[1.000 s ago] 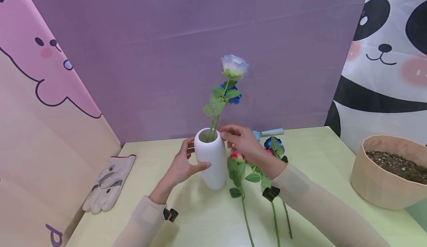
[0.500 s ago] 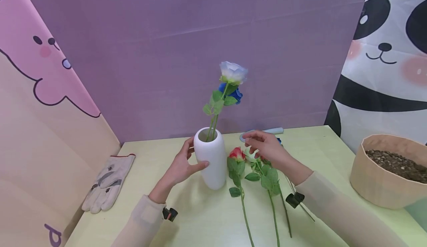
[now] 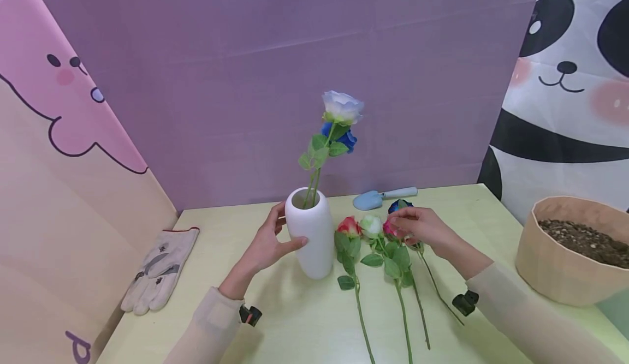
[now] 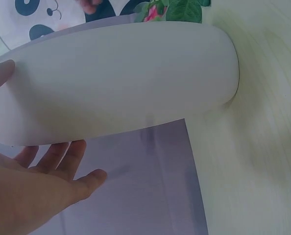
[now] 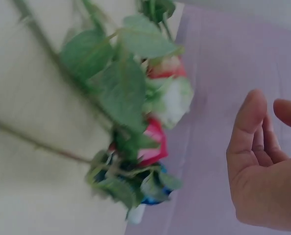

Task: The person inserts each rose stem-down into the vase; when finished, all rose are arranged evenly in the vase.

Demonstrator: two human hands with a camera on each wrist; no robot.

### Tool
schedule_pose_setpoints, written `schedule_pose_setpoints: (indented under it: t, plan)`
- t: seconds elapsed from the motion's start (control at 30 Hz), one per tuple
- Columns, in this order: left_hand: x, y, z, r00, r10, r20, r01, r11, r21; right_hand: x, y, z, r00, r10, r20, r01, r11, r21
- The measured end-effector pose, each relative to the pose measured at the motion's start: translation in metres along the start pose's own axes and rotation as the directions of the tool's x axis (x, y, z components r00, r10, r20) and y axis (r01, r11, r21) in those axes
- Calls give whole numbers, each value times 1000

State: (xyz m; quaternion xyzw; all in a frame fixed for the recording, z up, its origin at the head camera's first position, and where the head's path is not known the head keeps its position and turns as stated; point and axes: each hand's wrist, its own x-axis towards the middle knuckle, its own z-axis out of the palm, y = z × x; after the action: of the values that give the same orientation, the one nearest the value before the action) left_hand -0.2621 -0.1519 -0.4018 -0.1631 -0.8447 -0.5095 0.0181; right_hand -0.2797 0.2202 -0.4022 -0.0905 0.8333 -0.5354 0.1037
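A white vase (image 3: 312,244) stands upright on the pale green table (image 3: 295,320). It holds a white-blue rose (image 3: 342,105) and a blue rose (image 3: 346,139). My left hand (image 3: 275,238) grips the vase body, thumb in front and fingers behind. The left wrist view shows the vase (image 4: 121,83) filling the frame, with my left hand (image 4: 33,196) cupped round it. A red rose (image 3: 349,226), a white rose (image 3: 371,225), a pink rose (image 3: 390,228) and a blue rose (image 3: 398,207) lie right of the vase. My right hand (image 3: 408,225) hovers at the pink rose's head with relaxed fingers; the right wrist view shows this hand (image 5: 263,176) holding nothing.
A pair of work gloves (image 3: 159,268) lies at the table's left edge. A blue trowel (image 3: 380,196) rests near the back wall. A tan basket of soil (image 3: 575,249) stands at the right. Cartoon backdrops close in the left, back and right sides.
My right hand has moved from the vase mouth, right and down, to the roses lying on the table. The left hand has kept its grip on the vase.
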Motion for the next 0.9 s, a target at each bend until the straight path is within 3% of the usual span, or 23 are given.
schedule_pose_setpoints:
  t: [0.4, 0.9]
  plan:
    - [-1, -2, -1, 1000, 5, 11, -5, 1000, -25, -5, 47, -24, 995, 63, 78, -62, 998, -14]
    - [-2, -2, -2, 1000, 2, -9, -2, 1000, -12, -17, 84, -42, 987, 139, 82, -134, 989, -69]
